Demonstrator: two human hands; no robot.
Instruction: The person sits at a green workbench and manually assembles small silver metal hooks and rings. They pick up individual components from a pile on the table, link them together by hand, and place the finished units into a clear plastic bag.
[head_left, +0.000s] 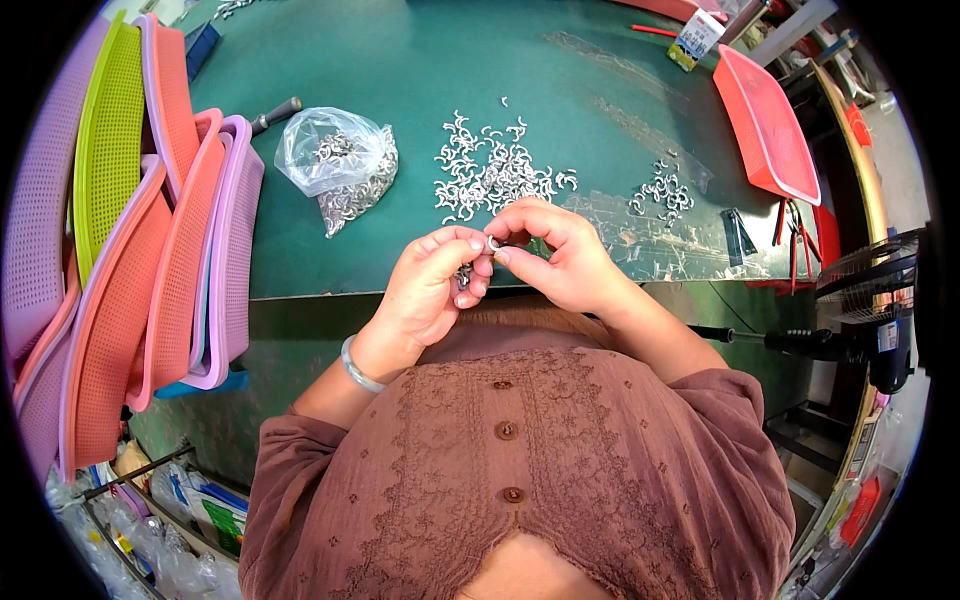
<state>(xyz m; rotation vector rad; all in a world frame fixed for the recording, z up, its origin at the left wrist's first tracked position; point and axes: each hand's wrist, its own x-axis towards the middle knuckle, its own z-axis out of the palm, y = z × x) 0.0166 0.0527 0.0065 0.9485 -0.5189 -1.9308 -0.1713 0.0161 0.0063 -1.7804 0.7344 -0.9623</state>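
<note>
My left hand (432, 275) is closed round several small dark metal pieces (463, 276), which show between its fingers. Between the fingertips of both hands is a small curved silvery metal piece (494, 244); my right hand (560, 255) pinches it from the right. Just beyond my hands, a loose pile of curved metal pieces (500, 175) lies on the green table (400, 60). A smaller heap of similar pieces (662, 195) is to the right. To the left, an open clear plastic bag (335, 165) holds many more of them.
Stacked plastic baskets (120, 230) in purple, green and coral stand along the left. A dark-handled tool (275, 115) lies behind the bag. At the right are a coral tray (765, 125), a carton (695, 40), red-handled tools (795, 240) and a black fan (870, 285).
</note>
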